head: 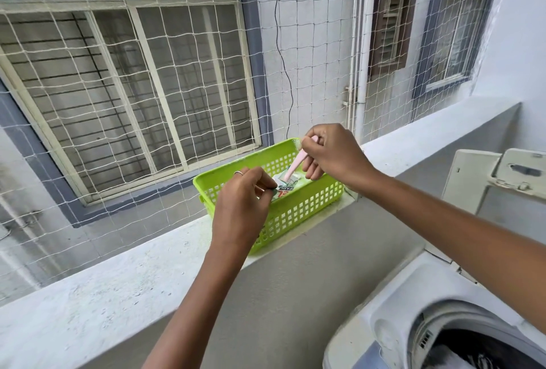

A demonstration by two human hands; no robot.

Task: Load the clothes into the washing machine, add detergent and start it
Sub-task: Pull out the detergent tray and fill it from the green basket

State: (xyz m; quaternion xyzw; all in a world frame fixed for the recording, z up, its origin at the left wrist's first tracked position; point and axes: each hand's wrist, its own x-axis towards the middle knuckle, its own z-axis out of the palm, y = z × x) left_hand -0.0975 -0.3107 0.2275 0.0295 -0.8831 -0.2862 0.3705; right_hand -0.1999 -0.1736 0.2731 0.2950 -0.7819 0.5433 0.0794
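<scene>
A lime green plastic basket (298, 212) sits on the white balcony ledge (147, 262). Inside it lies a detergent packet (285, 188) with printed lettering. My left hand (242, 209) pinches the packet's near edge. My right hand (331, 153) grips a pink spoon (297, 163), whose lower end dips into the packet's open top. At the bottom right is the top-loading washing machine (413, 318), its lid (496, 179) raised, with dark and white clothes (461, 357) partly visible in the drum.
A white safety net (177, 87) stretches over the opening above the ledge. Beyond it is a neighbouring wall with barred windows (127, 96) and white pipes (365, 49). The grey parapet wall (295, 294) stands between me and the ledge.
</scene>
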